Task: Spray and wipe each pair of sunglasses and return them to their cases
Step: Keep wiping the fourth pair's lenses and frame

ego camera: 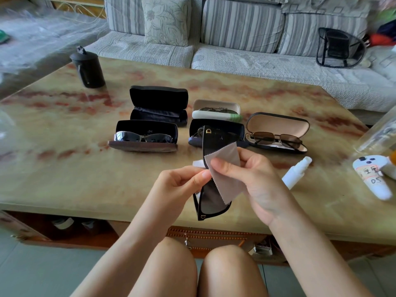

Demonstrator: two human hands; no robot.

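Black sunglasses (211, 200) with a gold D on the temple hang upright over the table's near edge. My left hand (182, 181) pinches their frame at the middle. My right hand (250, 172) holds a grey wiping cloth (225, 168) pressed over the upper lens. Several open cases lie behind: an empty black case (158, 106), a brown case holding dark sunglasses (143, 138), a white case (216, 110) with glasses inside, a dark blue case (216, 131) behind the held pair, and a black case with brown-lens glasses (276, 136). A white spray bottle (296, 172) lies on the table to the right.
On the marble-pattern table (64, 168), a black cylindrical container (89, 69) stands at the back left. A white game controller (372, 174) lies at the right edge, beside a clear jar (379, 133). A striped sofa (235, 39) runs behind the table.
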